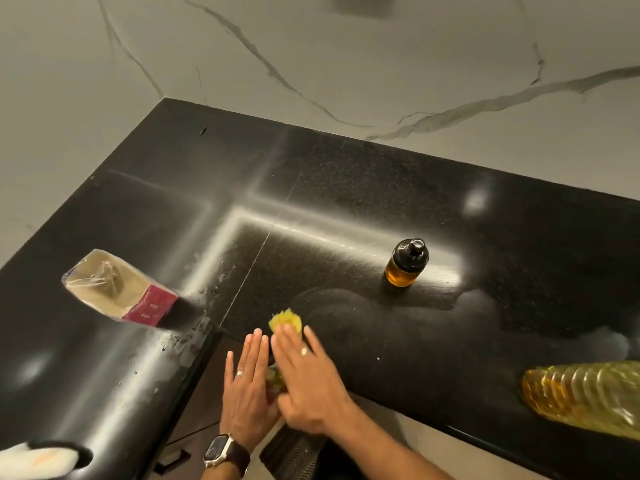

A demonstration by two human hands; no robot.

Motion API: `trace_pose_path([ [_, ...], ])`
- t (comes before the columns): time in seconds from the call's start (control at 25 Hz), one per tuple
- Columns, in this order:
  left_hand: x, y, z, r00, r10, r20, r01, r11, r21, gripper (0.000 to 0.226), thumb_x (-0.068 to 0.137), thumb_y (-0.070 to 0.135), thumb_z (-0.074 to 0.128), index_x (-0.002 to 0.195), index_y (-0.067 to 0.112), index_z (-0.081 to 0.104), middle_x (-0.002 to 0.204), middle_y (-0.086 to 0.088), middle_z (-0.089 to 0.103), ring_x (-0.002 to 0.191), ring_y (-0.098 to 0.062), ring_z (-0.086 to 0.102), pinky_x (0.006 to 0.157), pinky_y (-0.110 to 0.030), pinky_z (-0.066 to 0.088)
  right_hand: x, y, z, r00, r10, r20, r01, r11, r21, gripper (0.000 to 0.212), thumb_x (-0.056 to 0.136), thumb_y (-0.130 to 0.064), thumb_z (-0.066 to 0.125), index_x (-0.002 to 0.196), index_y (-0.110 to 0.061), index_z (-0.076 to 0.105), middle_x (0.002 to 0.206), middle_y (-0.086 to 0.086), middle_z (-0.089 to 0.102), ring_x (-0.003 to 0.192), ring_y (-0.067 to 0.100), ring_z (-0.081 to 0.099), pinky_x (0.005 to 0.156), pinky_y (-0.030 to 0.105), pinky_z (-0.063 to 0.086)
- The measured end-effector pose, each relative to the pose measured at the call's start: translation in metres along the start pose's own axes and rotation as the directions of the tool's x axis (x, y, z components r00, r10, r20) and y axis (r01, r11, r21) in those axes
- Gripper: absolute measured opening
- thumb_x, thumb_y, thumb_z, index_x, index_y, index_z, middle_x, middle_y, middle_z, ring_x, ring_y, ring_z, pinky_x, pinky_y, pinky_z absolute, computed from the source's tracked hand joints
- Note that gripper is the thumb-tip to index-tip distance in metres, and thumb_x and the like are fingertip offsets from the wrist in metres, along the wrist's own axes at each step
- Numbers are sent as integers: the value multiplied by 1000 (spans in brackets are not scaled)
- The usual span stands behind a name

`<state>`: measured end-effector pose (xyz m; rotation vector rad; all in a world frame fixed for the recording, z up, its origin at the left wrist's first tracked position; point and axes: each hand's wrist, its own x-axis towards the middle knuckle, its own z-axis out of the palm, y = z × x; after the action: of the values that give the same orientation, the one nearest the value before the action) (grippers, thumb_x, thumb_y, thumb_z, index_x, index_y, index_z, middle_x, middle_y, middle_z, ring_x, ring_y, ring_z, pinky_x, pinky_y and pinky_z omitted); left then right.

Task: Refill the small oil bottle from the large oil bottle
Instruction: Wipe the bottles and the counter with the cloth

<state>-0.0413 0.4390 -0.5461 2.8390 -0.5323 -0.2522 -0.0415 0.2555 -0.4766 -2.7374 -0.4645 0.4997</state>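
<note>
both hands flat, fingers straight: left hand (247,386) and right hand (308,372) pressed palm to palm around a yellow cloth (286,320), grasping nothing by curled fingers, probably to wipe oil off the skin. small oil bottle (406,263) upright on the black worktop (346,188), capped, amber oil inside, well apart from the hands, so seems already refilled. large oil bottle (585,396) at the right edge, only partly in view. opened carton (119,289) at the left, tilted.

Black speckled counter (346,188), white grey-veined wall (311,46), amber small bottle (406,263), yellow cloth (284,320).
</note>
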Motion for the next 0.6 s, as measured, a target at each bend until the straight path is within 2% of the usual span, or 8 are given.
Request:
trace_pose_path([
  [0.08, -1, -1, 0, 1000, -11, 6, 11, 1000, 5, 109, 79, 48, 69, 166, 17, 11, 175, -2, 5, 161, -23, 9, 125, -60, 13, -48, 4, 20, 997, -79, 19, 80, 997, -21, 97, 81, -42, 52, 165, -11, 13, 174, 6, -1, 160, 18, -12, 128, 49, -9],
  [0.12, -1, 0, 0, 1000, -9, 14, 8, 1000, 18, 112, 78, 50, 71, 166, 17, 11, 175, -2, 5, 161, -23, 9, 125, -60, 14, -75, 17, 25, 998, -62, -31, 60, 996, -65, 102, 72, -44, 57, 163, -11, 25, 173, 6, 10, 161, 19, 1, 128, 48, -6],
  [0.2, -3, -1, 0, 1000, 1, 6, -2, 999, 41, 109, 80, 60, 62, 166, 15, 12, 175, -4, 6, 161, -25, 11, 125, -60, 15, -121, 53, 18, 967, 218, -128, -221, 975, -7, 107, 57, -48, 61, 156, -10, 44, 167, 6, 29, 156, 23, 27, 124, 46, 6],
  [0.24, -2, 0, 0, 1000, 1, -2, -1, 999, 48, 105, 84, 67, 54, 166, 14, 13, 175, -4, 7, 161, -25, 11, 125, -61, 15, -132, 77, 14, 911, 379, -161, -376, 925, 49, 106, 61, -46, 59, 158, -10, 39, 169, 6, 24, 157, 24, 25, 125, 46, 7],
  [0.32, -1, 4, -3, 1000, -2, -5, 3, 998, 59, 101, 89, 77, 38, 165, 13, 17, 175, -4, 10, 161, -24, 13, 125, -63, 16, -134, 127, -7, 740, 637, -215, -629, 769, 113, 98, 82, -41, 51, 165, -11, 11, 173, 6, 0, 161, 22, 0, 130, 49, 2],
  [0.4, 0, 11, -7, 999, -14, -36, 16, 998, 59, 106, 86, 82, 37, 164, 12, 23, 174, -4, 14, 160, -23, 17, 124, -64, 17, -109, 166, -33, 622, 756, -205, -732, 654, 191, 92, 95, -40, 46, 165, -12, -7, 172, 9, -14, 159, 23, -14, 130, 52, -1],
  [0.48, 1, 20, -13, 997, -42, -59, 44, 998, 33, 114, 79, 84, 47, 163, 11, 26, 174, -4, 16, 159, -23, 20, 124, -64, 16, -82, 171, -44, 676, 712, -190, -694, 701, 161, 90, 96, -40, 44, 164, -10, -8, 172, 11, -16, 159, 25, -17, 130, 51, -3],
  [0.6, 13, 37, -23, 993, -70, -91, 65, 996, -54, 119, 76, 89, 46, 164, 13, 20, 174, -1, 12, 160, -20, 17, 128, -58, 11, -92, 120, -4, 872, 447, -199, -440, 894, 82, 102, 80, -42, 48, 166, -13, 1, 173, 5, -14, 161, 24, -11, 128, 49, -1],
])
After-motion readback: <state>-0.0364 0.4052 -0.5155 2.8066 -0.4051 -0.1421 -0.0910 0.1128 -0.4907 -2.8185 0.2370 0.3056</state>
